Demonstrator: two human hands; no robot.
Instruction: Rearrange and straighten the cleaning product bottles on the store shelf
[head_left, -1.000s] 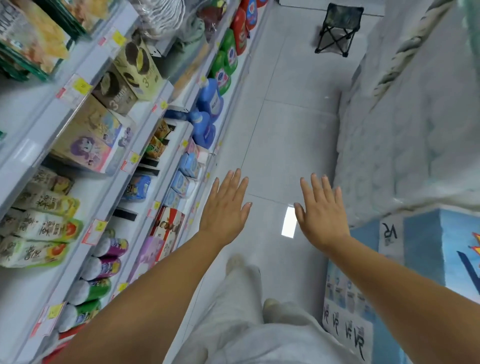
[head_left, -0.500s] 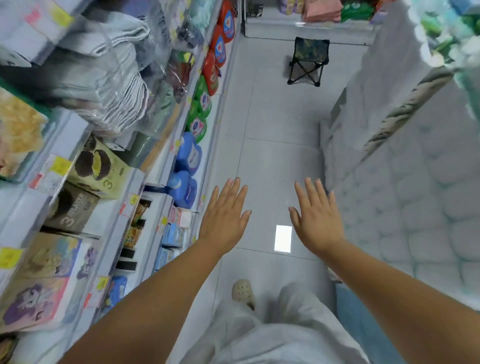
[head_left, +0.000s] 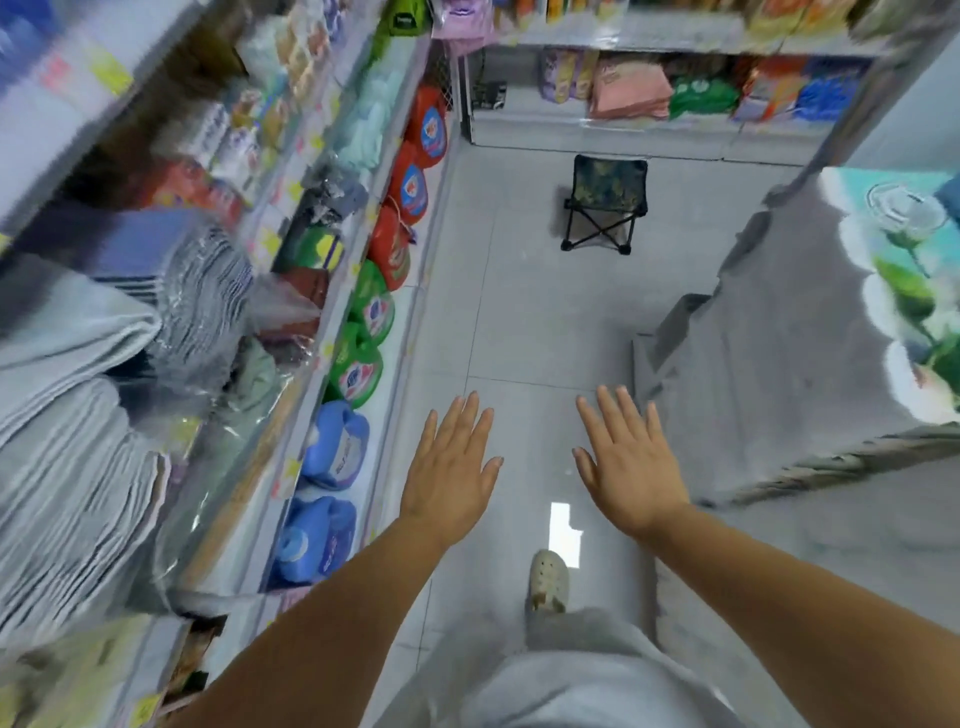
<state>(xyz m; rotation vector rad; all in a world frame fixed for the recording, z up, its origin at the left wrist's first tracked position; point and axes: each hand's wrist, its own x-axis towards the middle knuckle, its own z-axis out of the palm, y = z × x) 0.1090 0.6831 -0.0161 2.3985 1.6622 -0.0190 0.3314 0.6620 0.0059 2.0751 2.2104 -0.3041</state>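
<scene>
Two hands flat, fingers spread, holding nothing: left hand (head_left: 451, 467), right hand (head_left: 626, 467) | blue plastic detergent bottles (head_left: 335, 447) on white bottom shelf (head_left: 387, 415), just left of left hand, untouched | green bottles (head_left: 363, 338), red bottles (head_left: 410, 187) farther along shelf

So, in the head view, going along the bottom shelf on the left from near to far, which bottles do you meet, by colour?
Blue bottles → green bottles → red bottles, the last reaching toward the back shelf at the aisle's end.
</scene>
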